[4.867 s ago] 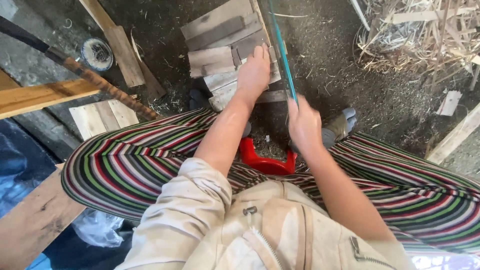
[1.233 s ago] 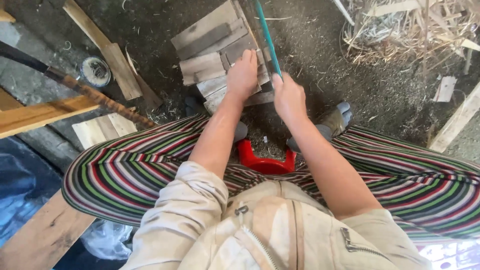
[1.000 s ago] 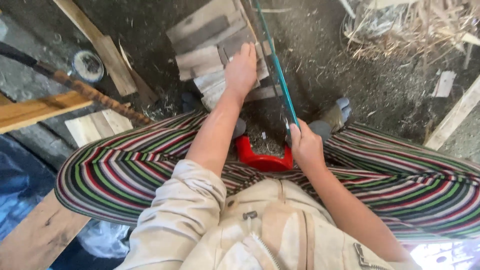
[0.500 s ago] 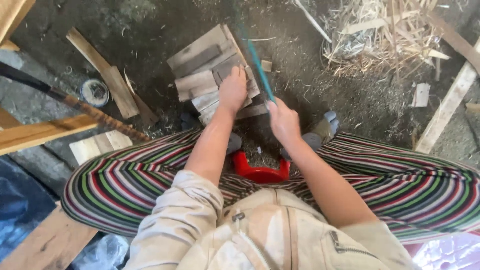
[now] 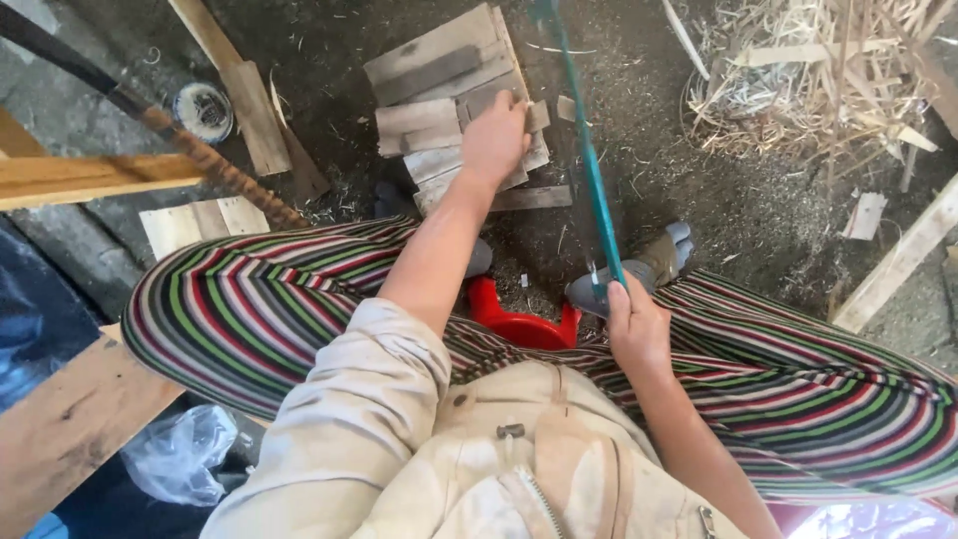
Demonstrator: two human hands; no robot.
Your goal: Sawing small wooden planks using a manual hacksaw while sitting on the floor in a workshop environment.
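At the far left a plank (image 5: 70,439) lies over a clear plastic bag (image 5: 180,461); above them a rusty ribbed bar (image 5: 215,172) slants past a small round tin (image 5: 203,108) on the dirt floor (image 5: 699,210). The left hand (image 5: 496,138) presses flat, fingers spread, on a stack of short grey wooden boards (image 5: 439,95), pinning it to the ground ahead of the knees; the right hand (image 5: 637,324) is clenched round the lower end of a long teal blade-like tool (image 5: 587,165), probably a saw, though its far end leaves the top edge of the frame; the tool runs just beside the right edge of the boards. A red plastic stool (image 5: 524,324) shows between the striped trouser legs.

The left fingers sit close to the tool's line; a slip or a jump sideways could bring the edge onto them, and the loosely stacked boards could shift under pressure; the foot (image 5: 664,262) beside the tool's lower end is also exposed.

The ground is dark earth strewn with sawdust and chips; at the upper right lies a heap of pale wood slivers (image 5: 828,80), with a loose batten (image 5: 898,262) below it.
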